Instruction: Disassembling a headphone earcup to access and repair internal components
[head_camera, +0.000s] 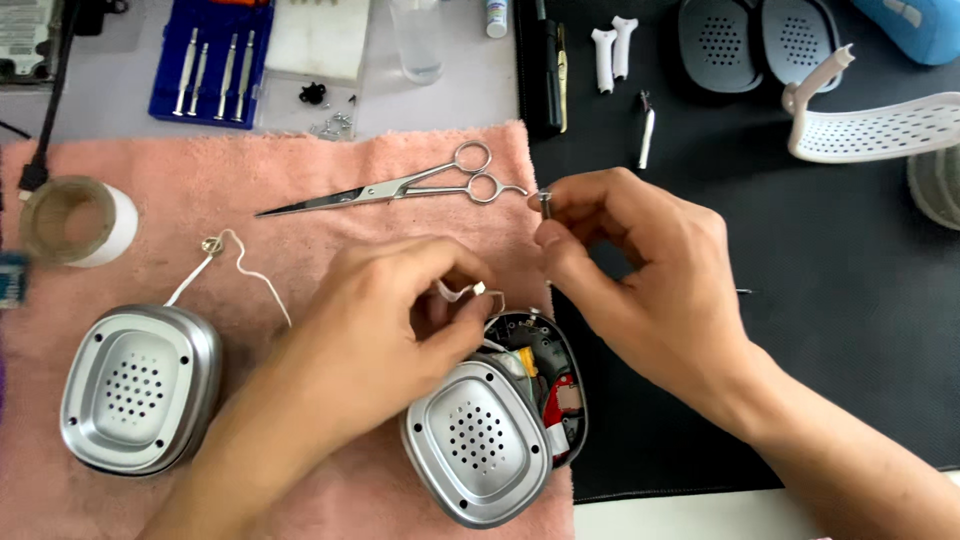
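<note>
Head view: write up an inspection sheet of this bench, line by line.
Surface: pink towel beside a black mat.
Job's things: opened silver ear cup, electronics exposed; second ear cup closed.
Clutter: scissors, tape roll, blue screwdriver set, loose screws.
Grippers: left hand pinches a small white part; right hand pinches a small metal piece.
Cables: white wire from the closed cup.
Surroundings: grey ear cushions, white headband.
</note>
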